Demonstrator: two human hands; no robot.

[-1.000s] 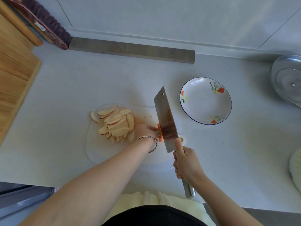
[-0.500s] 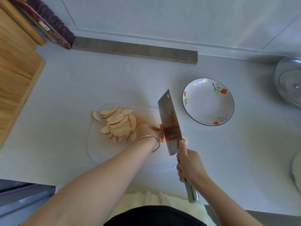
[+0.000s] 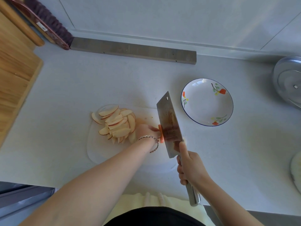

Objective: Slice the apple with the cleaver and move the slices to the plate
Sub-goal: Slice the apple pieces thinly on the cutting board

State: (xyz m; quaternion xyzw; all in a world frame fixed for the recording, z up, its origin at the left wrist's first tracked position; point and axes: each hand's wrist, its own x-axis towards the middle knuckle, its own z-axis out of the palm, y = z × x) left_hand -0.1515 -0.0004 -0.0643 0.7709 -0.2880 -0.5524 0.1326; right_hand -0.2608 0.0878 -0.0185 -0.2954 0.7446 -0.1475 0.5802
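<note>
A heap of several apple slices (image 3: pixel 116 123) lies on the pale cutting board (image 3: pixel 104 152). My left hand (image 3: pixel 147 130), with a bracelet at the wrist, pinches a small red apple piece (image 3: pixel 161 133) against the cleaver. My right hand (image 3: pixel 191 168) grips the cleaver (image 3: pixel 169 123) by its steel handle, the blade standing on edge just right of the piece. The flowered white plate (image 3: pixel 206 101) sits to the right of the cleaver with nothing in it.
A grey wooden bar (image 3: pixel 133 50) lies along the back wall. A wooden board (image 3: pixel 14 75) fills the left edge. A metal lid (image 3: pixel 288 82) sits at the far right, with a white object (image 3: pixel 296 172) below it. The counter edge runs near my body.
Little differs. The cleaver has stayed beside the apple piece with both hands in the same hold; the view has shifted slightly.
</note>
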